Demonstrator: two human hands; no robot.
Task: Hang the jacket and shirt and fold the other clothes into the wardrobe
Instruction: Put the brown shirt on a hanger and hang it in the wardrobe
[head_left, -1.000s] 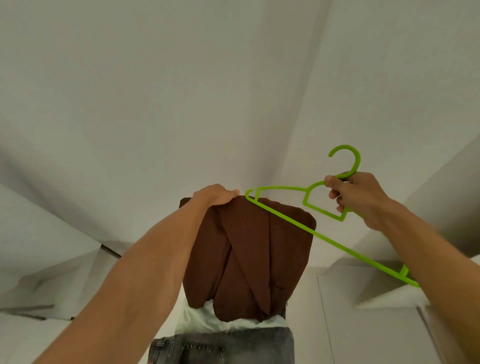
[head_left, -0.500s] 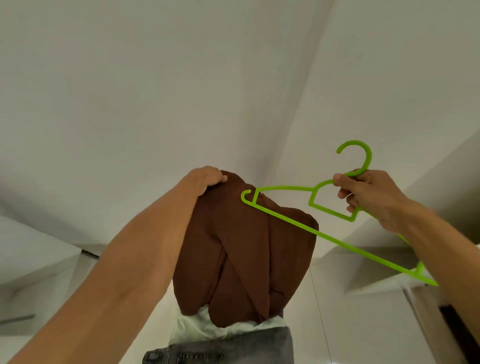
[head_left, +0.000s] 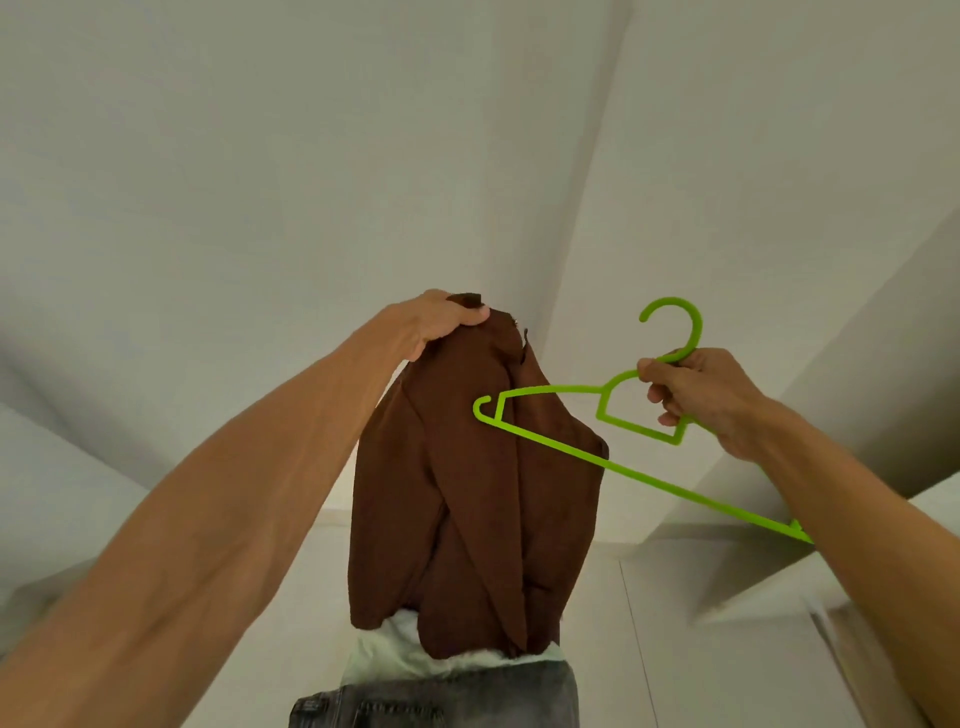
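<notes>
Up before the white wall, I have the left hand (head_left: 441, 322) clamped on the top of the brown cloth jacket (head_left: 467, 493), which hangs straight down, long axis vertical. The right hand (head_left: 711, 400) has its fingers curled round the neck of the lime-green plastic hanger (head_left: 649, 480), hook up, bar slanting down to the right, left tip across the jacket. Hanging step, I judge: next that tip must slip into a shoulder.

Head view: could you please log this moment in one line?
left hand: grips brown jacket | right hand: holds green hanger | hanger: not yet in jacket
</notes>
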